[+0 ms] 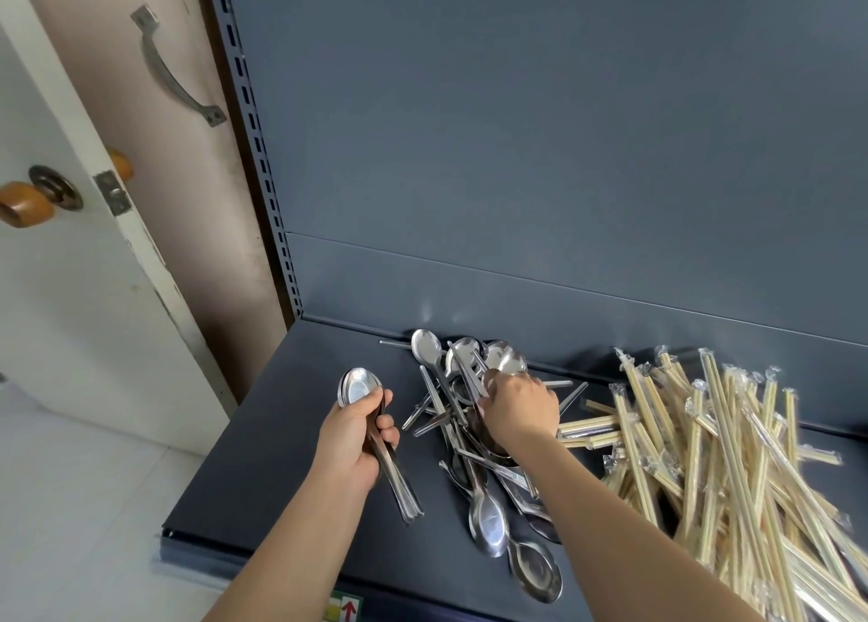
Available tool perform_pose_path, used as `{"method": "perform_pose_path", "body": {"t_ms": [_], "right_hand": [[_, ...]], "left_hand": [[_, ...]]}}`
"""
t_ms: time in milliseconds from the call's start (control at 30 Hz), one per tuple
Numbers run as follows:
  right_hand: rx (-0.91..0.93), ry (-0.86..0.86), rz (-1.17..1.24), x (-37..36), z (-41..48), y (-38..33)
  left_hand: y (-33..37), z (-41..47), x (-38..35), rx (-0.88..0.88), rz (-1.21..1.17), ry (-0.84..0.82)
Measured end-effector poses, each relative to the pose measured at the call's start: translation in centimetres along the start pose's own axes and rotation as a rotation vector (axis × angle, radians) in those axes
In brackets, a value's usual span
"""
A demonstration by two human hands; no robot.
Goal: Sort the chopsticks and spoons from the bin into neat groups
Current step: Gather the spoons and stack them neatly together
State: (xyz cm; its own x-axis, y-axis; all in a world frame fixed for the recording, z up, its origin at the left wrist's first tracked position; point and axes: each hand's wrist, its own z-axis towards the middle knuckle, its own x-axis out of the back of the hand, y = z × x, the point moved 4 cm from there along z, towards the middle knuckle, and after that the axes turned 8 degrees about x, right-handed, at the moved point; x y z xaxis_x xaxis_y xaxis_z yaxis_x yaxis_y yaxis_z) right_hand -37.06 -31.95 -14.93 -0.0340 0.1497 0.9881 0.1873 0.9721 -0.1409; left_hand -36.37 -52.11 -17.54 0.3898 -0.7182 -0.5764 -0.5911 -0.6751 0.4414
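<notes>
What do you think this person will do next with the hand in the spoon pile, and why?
Probably lift the spoon that the right hand seems to pinch out of the loose pile and nest it onto the stacked spoons gripped in the left hand, since those already lie bowl in bowl.

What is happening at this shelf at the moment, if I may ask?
A person is sorting cutlery on a dark grey shelf. The left hand grips a neat stack of spoons, while the right hand reaches into the loose spoon pile and seems to close on a spoon. The wrapped chopsticks lie in an untidy heap to the right, untouched.
</notes>
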Motion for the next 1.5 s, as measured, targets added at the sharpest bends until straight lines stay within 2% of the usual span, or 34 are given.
{"method": "perform_pose_path", "body": {"t_ms": [133, 233, 333, 567, 767, 867, 933, 1067, 1200, 1267, 1367, 1500], "right_hand": [[-0.063, -0.075, 0.118, -0.1, 0.3, 0.3], [-0.137, -0.02, 0.261, 1.0, 0.4, 0.6], [-0.128, 0.013, 0.329, 2.0, 0.7, 0.0], [-0.078, -0.174, 0.14, -0.2, -0.2, -0.7], [-0.175, -0.211, 0.194, -0.8, 0.0, -0.6], [-0.144, -0.157, 0.226, 0.0, 0.1, -0.9], [-0.121, -0.059, 0.27, 1.0, 0.2, -1.1], [-0.1, 0.075, 0.5, 3.2, 0.8, -1.8], [-0.091, 0.098, 0.689, 4.4, 1.0, -3.0], [-0.086, 0.116, 0.886, 5.0, 0.9, -3.7], [-0.007, -0.004, 1.093, 5.2, 0.4, -5.3], [0.151, -0.158, 0.975, 4.5, -0.6, -7.6]], "left_hand": [[0.0, 0.2, 0.0, 0.005, -0.001, 0.007], [0.0, 0.2, 0.0, 0.001, -0.007, -0.002], [0.0, 0.2, -0.3, 0.001, -0.005, -0.006], [-0.1, 0.0, -0.7, 0.001, 0.01, -0.017], [0.0, -0.2, -0.4, -0.001, 0.013, -0.009], [0.1, -0.3, -0.3, -0.002, 0.014, -0.004], [0.1, -0.3, -0.2, 0.001, 0.014, -0.005], [-0.1, -0.6, -0.6, 0.015, 0.02, -0.002], [-0.5, -1.1, -1.3, 0.032, 0.037, -0.009], [-0.7, -1.2, -1.5, 0.036, 0.053, -0.01], [-1.0, -1.8, -2.2, 0.053, 0.116, -0.079], [-1.5, -3.5, -4.0, 0.07, 0.195, -0.27]]}}
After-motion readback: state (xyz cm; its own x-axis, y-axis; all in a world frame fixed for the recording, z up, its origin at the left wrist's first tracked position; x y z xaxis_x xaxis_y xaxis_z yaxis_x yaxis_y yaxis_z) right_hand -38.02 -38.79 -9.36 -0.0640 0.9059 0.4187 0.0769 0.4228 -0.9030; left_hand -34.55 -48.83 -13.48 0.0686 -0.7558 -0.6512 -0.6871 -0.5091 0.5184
